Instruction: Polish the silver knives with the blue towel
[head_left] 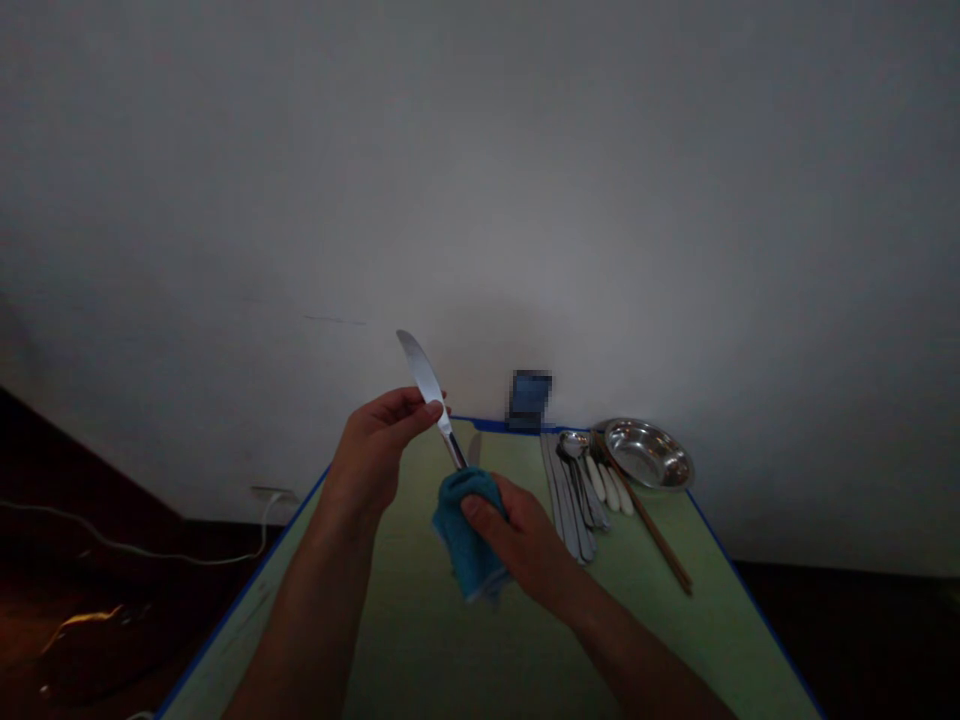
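A steel table knife (422, 378) points up and to the left above the green table (420, 640). My left hand (371, 455) pinches the blade between thumb and fingers. My right hand (525, 540) is closed round a blue cloth (466, 535) wrapped over the knife's handle end, just right of the left hand. Both hands hover over the middle of the table.
To the right lie several knives and spoons (581, 490) in a row, wooden chopsticks (652, 530) and a steel bowl (649, 455). A small dark blue object (529, 397) stands at the table's far edge against the white wall. A cable (150, 555) runs on the floor left.
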